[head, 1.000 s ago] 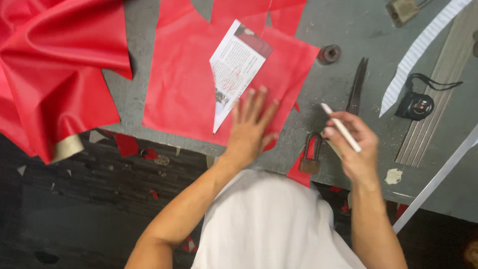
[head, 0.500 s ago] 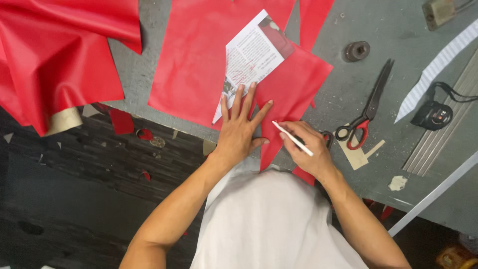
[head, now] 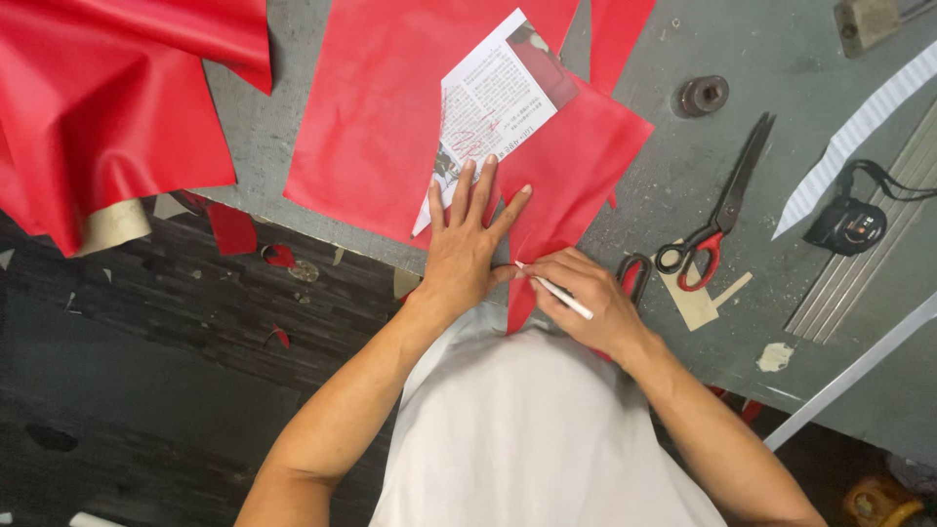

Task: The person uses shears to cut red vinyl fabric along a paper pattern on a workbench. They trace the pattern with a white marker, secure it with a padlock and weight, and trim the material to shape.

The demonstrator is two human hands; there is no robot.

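Left hand [head: 467,252] — flat, fingers spread, pressing the printed paper pattern [head: 491,109] onto the red sheet [head: 390,117] near the counter's [head: 781,59] front edge. Right hand [head: 586,298] — closed on a white marking pencil [head: 554,290], tip at the sheet's near edge beside the left thumb. Red-handled scissors [head: 717,220] — lying further along the counter, just beside the right hand.

we see from one head-worn camera, looking steeply down and close over the grey table [head: 781,59], its near edge and the floor.
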